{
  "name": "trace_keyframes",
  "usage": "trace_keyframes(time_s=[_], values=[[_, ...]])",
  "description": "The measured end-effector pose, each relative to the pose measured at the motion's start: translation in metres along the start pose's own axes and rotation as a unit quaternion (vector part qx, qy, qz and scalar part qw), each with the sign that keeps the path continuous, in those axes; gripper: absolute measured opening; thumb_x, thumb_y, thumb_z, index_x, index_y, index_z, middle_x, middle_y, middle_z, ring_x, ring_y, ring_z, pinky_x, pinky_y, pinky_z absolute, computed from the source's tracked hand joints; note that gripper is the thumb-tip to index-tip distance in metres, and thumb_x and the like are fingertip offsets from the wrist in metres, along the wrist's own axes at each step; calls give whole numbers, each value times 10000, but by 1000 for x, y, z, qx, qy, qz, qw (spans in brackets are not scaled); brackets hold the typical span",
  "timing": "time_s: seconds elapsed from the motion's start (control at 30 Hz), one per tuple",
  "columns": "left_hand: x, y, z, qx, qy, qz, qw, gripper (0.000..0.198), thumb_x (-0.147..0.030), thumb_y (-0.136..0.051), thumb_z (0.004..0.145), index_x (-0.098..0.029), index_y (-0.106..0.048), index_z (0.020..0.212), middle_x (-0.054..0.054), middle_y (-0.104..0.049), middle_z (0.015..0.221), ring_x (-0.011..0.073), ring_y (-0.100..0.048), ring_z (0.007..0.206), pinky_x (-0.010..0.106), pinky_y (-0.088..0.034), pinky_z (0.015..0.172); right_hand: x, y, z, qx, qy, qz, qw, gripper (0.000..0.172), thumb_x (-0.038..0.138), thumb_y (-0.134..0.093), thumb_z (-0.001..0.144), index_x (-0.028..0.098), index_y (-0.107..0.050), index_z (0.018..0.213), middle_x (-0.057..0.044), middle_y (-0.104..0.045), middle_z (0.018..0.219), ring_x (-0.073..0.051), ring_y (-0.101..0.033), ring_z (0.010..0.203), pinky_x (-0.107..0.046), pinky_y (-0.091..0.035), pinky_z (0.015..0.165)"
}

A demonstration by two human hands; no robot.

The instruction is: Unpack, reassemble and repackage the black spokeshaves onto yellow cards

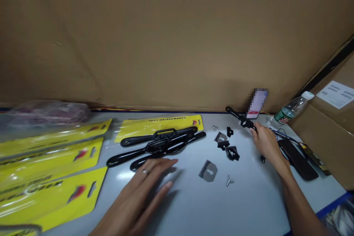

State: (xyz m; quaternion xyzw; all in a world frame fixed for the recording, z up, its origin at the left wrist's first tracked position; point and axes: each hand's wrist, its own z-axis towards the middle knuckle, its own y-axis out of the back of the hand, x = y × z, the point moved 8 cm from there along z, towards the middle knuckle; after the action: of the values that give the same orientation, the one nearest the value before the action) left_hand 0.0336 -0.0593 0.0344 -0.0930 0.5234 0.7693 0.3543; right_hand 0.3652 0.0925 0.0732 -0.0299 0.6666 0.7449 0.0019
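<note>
My right hand [267,144] is closed round one handle of a black two-handled tool [241,118], which points up and to the left above the grey table [249,199]. My left hand [151,182] lies flat and open on the table, fingers stretched toward three more black two-handled tools [157,143] lying side by side. Between my hands lie small parts: black clamp pieces [229,147], a flat grey metal blade [208,171] with a keyhole slot, another blade [220,137], a wing screw [229,180] and a small screw [215,127].
Yellow packaging cards in clear sleeves [49,169] are stacked at the left, and one more yellow card [155,124] lies behind the tools. A plastic bottle [290,110] lies at the back right beside a cardboard box [329,125]. A dark phone [298,158] with cable lies near my right wrist. A cardboard wall [166,37] backs the table.
</note>
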Motion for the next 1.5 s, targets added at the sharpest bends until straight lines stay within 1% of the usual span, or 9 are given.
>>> trace_keyframes(time_s=[0.23, 0.43, 0.57, 0.7, 0.83, 0.93, 1.07, 1.2, 1.5], values=[[5, -2, 8, -14, -42, 110, 993, 362, -284, -458, 1034, -249, -542, 1384, 109, -665, 1249, 287, -621, 1110, 444, -517, 915, -17, -36, 17, 47, -4, -2, 999, 186, 248, -539, 1023, 171, -707, 1032, -135, -777, 1026, -261, -713, 1033, -288, -407, 749], [21, 7, 26, -9, -6, 232, 973, 343, -265, -460, 1037, -128, -585, 1325, 163, -663, 1247, 351, -565, 1121, 502, -478, 875, -10, -41, 22, 30, 34, -2, 999, 232, 235, -547, 1009, 118, -693, 1145, -191, -743, 1150, -309, -697, 1075, -337, -445, 814], [27, 4, 30, 32, 10, 268, 963, 307, -293, -480, 1035, -149, -664, 1234, 151, -674, 1185, 357, -545, 1103, 501, -466, 870, -5, -30, 17, 13, 39, -25, 999, 262, 254, -526, 1005, 127, -727, 1113, -215, -739, 1120, -358, -695, 1040, -388, -453, 784], [25, 3, 31, 35, -11, 275, 961, 319, -291, -432, 1053, -140, -690, 1163, 147, -684, 1106, 348, -549, 1042, 482, -463, 827, 26, 11, -1, -58, 96, 55, 992, 278, 252, -518, 1011, 142, -709, 1180, -165, -738, 1149, -314, -677, 1055, -377, -462, 828], [27, 4, 32, 24, -15, 289, 957, 343, -294, -394, 1058, -134, -695, 1094, 151, -684, 1030, 348, -553, 990, 473, -457, 793, 90, 29, -27, 74, 291, 167, 939, 191, 229, -557, 980, 210, -741, 1025, -50, -751, 935, -213, -666, 811, -332, -454, 742], [32, 4, 33, 30, -13, 309, 950, 364, -319, -372, 1063, -143, -690, 1043, 144, -676, 974, 353, -557, 949, 474, -454, 772, 116, 26, -47, 148, 357, 185, 904, 186, 205, -630, 932, 214, -729, 1090, -52, -732, 992, -202, -661, 861, -322, -459, 782], [39, 5, 34, 24, 13, 294, 955, 366, -352, -356, 1069, -142, -655, 1066, 135, -694, 950, 352, -579, 942, 474, -466, 767, 125, 4, -67, 192, 372, 186, 889, 438, 228, -669, 921, 253, -619, 1355, -107, -623, 1273, -261, -616, 1100, -374, -473, 896], [41, 4, 34, 27, 30, 268, 963, 324, -362, -379, 1057, -156, -629, 1049, 134, -695, 977, 354, -592, 963, 485, -486, 785, 128, -13, -72, 230, 363, 207, 879, 534, 209, -674, 914, 310, -574, 1429, -86, -578, 1268, -255, -594, 1097, -384, -473, 901], [45, 4, 23, 10, 87, 92, 992, 243, -334, -491, 993, -200, -553, 1186, 70, -652, 958, 261, -618, 886, 409, -519, 776, 130, -13, -74, 274, 334, 228, 873, 251, 178, -683, 863, 226, -622, 1102, -55, -565, 1206, -218, -581, 1032, -343, -432, 857]])
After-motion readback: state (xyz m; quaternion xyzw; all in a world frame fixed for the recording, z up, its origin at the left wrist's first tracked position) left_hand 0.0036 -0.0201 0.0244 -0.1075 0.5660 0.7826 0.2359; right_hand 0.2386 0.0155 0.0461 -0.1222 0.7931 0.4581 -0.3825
